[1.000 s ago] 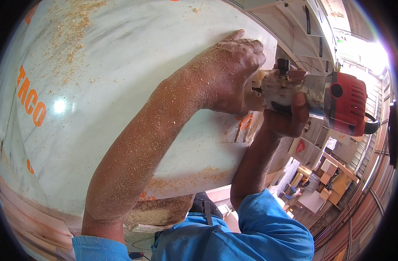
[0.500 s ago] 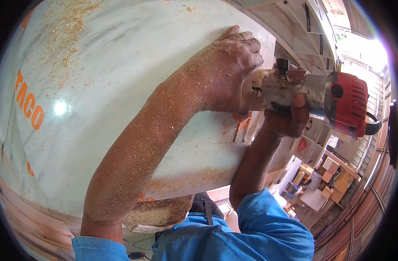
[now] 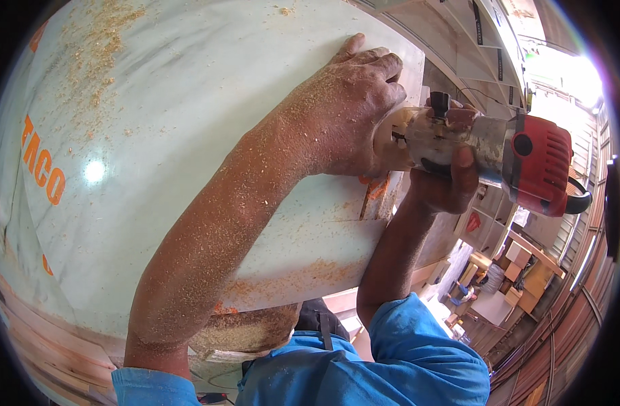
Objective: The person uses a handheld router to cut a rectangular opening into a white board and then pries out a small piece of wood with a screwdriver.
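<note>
A trim router (image 3: 482, 145) with a red motor cap and a scuffed, see-through lower housing lies sideways at the right edge of a pale marble-patterned panel (image 3: 208, 88). My right hand (image 3: 455, 179) is closed round its body, the thumb lying along the near side. Dusted with wood shavings, my left hand (image 3: 357, 108) rests on the panel with bent fingers, its thumb side pressed against the router's base. The left thumb is mostly hidden, and so is the router's bit. Orange lettering marks the panel's surface.
Wood shavings (image 3: 97, 68) lie scattered over the panel's far left. White cabinet frames (image 3: 459, 34) stand beyond its right edge. Timber boards (image 3: 59, 358) show at the lower left. Boxes and offcuts (image 3: 513, 284) fill the background at right, beside long brown lengths (image 3: 560, 345).
The router and both hands have shifted very slightly left in the view, along with the panel. Both hands keep their hold.
</note>
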`<state>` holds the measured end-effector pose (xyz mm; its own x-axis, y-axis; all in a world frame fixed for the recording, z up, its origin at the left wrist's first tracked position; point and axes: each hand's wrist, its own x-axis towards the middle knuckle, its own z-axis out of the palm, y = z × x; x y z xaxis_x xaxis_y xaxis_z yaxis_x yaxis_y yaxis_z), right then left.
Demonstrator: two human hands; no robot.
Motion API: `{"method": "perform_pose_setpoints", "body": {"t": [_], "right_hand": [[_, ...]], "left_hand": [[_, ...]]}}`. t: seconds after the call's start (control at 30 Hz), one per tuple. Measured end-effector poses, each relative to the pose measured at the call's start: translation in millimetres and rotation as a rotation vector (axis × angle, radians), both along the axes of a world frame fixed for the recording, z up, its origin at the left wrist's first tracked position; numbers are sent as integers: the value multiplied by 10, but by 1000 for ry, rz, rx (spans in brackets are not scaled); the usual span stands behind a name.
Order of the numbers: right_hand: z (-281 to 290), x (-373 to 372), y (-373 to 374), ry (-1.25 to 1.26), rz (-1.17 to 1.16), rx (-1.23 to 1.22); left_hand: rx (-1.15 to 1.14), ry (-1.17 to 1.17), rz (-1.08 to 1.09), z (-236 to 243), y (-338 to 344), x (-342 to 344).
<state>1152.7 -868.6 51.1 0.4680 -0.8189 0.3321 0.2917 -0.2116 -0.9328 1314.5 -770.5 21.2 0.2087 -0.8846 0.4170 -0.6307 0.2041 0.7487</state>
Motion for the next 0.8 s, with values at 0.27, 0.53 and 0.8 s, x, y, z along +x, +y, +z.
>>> {"method": "perform_pose_setpoints", "body": {"t": [0.27, 0.53, 0.8], "right_hand": [[-27, -48, 20, 44, 73, -72], [-75, -27, 38, 2, 31, -38], [-69, -101, -79, 11, 94, 11]], "left_hand": [[-47, -29, 29, -72, -7, -29], [3, -51, -3, -79, 12, -14], [127, -67, -59, 19, 11, 21]]}}
